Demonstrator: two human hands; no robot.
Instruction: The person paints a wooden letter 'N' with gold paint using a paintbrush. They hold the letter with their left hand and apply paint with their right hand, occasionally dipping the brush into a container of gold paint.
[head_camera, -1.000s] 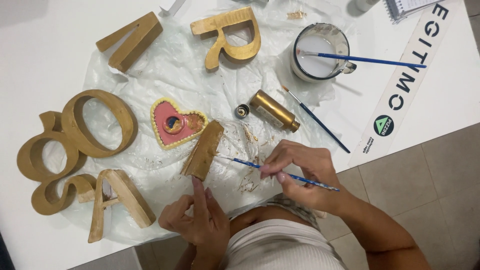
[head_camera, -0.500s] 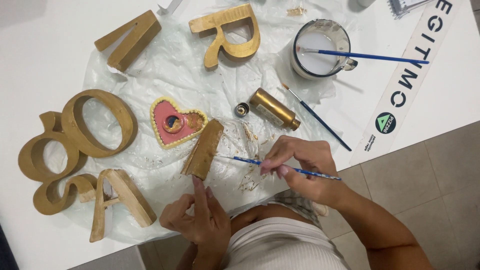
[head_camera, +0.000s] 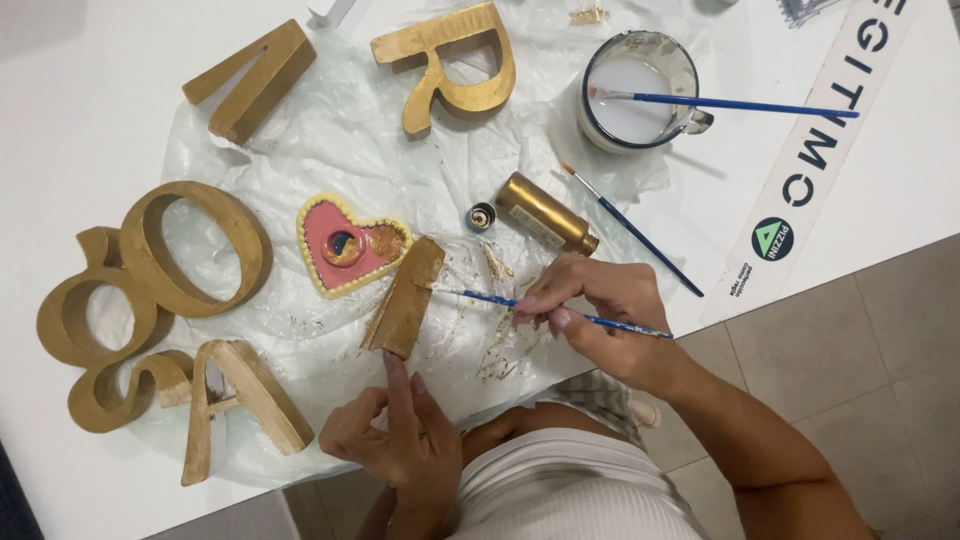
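Gold block (head_camera: 405, 298) under blue brush (head_camera: 560, 311)

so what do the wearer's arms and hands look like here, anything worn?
Both arms are bare to where they leave the picture: no sleeves, gloves, watch or bracelets show. The left hand and right hand carry no rings that can be made out. The nails look short and plain, though too small to tell any polish. A white ribbed top covers the torso between the arms.
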